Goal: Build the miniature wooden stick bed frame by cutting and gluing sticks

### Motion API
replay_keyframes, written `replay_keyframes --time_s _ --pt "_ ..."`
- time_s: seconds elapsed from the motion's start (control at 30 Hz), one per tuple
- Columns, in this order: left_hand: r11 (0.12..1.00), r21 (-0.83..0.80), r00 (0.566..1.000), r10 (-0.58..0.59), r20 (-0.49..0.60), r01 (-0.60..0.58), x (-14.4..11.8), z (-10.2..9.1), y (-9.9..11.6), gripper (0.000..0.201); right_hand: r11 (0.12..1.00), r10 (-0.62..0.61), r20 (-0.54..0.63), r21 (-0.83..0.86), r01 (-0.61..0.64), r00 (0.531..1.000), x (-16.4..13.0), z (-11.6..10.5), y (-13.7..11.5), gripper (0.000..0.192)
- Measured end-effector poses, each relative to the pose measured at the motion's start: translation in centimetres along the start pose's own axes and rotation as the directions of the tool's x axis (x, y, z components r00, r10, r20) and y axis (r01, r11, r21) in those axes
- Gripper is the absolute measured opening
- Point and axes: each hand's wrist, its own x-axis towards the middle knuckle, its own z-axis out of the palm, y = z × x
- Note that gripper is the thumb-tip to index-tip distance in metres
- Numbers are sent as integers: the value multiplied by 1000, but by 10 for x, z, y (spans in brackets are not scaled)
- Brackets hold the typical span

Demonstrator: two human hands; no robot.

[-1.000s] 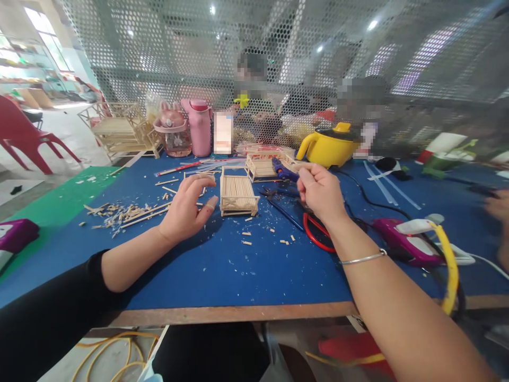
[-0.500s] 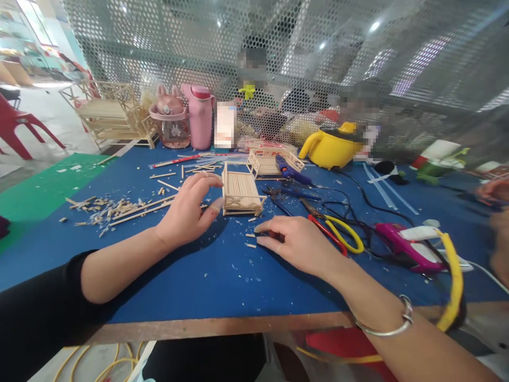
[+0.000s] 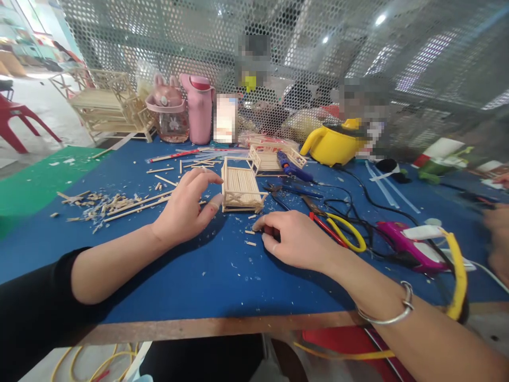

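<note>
Centre frame: small stick-built frame [image 3: 240, 189] sits on the blue tabletop [image 3: 207, 276]. Left hand [image 3: 186, 209] rests just left of it, fingers [image 3: 207, 178] loosely spread, thumb tip touching the frame's near corner, nothing gripped. Right hand [image 3: 296, 239] lies low, right of centre, fingertips [image 3: 258, 224] pressed down by loose stick bits [image 3: 250, 237]; whether they pinch one, cannot tell. Yellow-handled pliers [image 3: 338, 228] just beside it.
</note>
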Motion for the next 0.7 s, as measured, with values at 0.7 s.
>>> replay_keyframes --time_s 0.7 --pt "996 -15 996 82 -38 -83 -2 1 5 22 845 -474 -538 -501 188 697 21 7 21 19"
